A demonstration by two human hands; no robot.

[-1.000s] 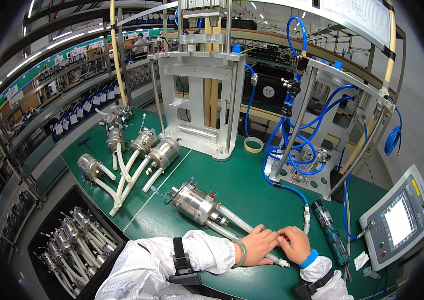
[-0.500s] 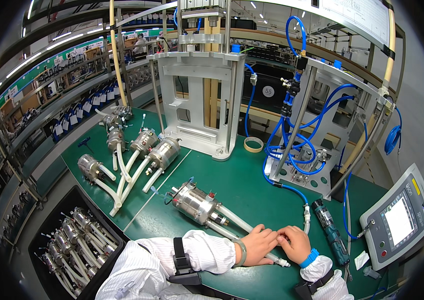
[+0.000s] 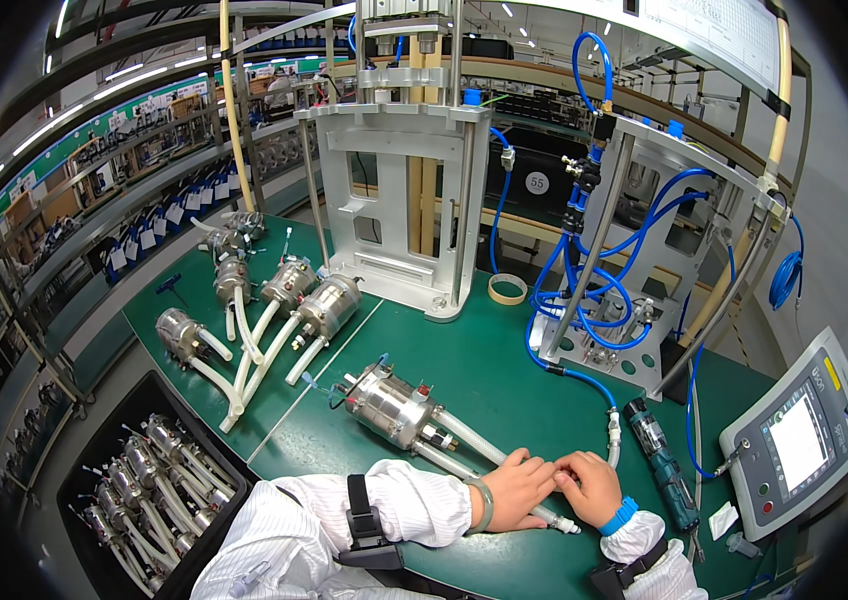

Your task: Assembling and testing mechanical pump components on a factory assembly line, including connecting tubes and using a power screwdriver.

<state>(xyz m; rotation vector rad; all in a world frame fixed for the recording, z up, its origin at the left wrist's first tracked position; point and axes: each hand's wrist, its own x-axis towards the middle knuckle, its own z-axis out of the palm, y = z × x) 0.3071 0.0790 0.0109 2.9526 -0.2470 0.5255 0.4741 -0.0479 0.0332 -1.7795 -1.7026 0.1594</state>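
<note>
A metal cylinder assembly (image 3: pixel 394 408) lies on the green bench with two whitish hoses (image 3: pixel 464 440) running toward me. My left hand (image 3: pixel 516 489) rests over the hoses near their ends, fingers curled on them. My right hand (image 3: pixel 592 486) sits right beside it, fingers closed on the same hose ends. A small metal fitting (image 3: pixel 566 524) pokes out below my hands. Both forearms are in white sleeves, with a black strap on the left arm and a blue band on the right wrist.
Several more cylinder assemblies with hoses (image 3: pixel 264 310) lie at the left. A black bin (image 3: pixel 114 480) holds more. A grey metal press frame (image 3: pixel 404 200) and a fixture with blue tubing (image 3: pixel 614 290) stand behind. A power screwdriver (image 3: pixel 659 460) and a touchscreen controller (image 3: pixel 794 440) lie at the right.
</note>
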